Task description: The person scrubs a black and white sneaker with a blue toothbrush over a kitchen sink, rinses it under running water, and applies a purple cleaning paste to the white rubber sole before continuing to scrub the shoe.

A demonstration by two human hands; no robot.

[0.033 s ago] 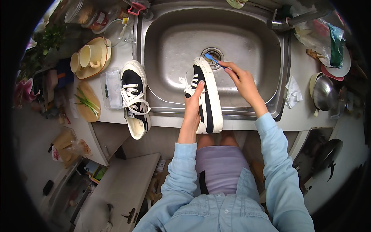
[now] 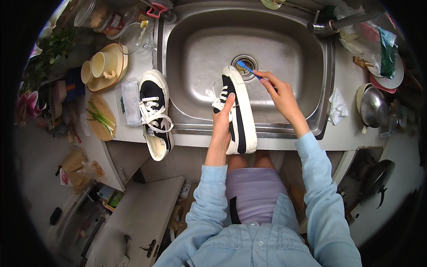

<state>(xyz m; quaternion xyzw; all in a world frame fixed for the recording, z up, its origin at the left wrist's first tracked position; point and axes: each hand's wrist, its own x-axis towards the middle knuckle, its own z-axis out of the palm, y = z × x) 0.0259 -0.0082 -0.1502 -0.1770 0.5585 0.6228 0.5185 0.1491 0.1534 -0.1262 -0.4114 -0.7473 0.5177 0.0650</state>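
My left hand (image 2: 221,121) is closed around a black and white lace-up sneaker (image 2: 243,107), tilted so that its white sole edge faces right and its toe points away over the sink (image 2: 195,40). Between the fingers of my right hand (image 2: 282,94) is a blue toothbrush (image 2: 250,70). Its head sits just right of the sneaker's toe, above the drain (image 2: 244,58), with a small gap to the shoe. A second matching sneaker (image 2: 149,90) lies on the counter left of the sink, laces loose, its heel reaching past the counter's front edge.
Left on the counter are a clear plastic box (image 2: 130,103), a cutting board (image 2: 106,127) with green onions, a tray (image 2: 122,57) with cream mugs, and a glass pitcher (image 2: 130,41). To the right lie a crumpled tissue (image 2: 338,107) and a metal bowl (image 2: 373,107). A faucet (image 2: 321,29) stands back right.
The toothbrush and my right hand have shifted very slightly to the right, away from the sneaker's toe. My left hand and both sneakers stay practically in place.
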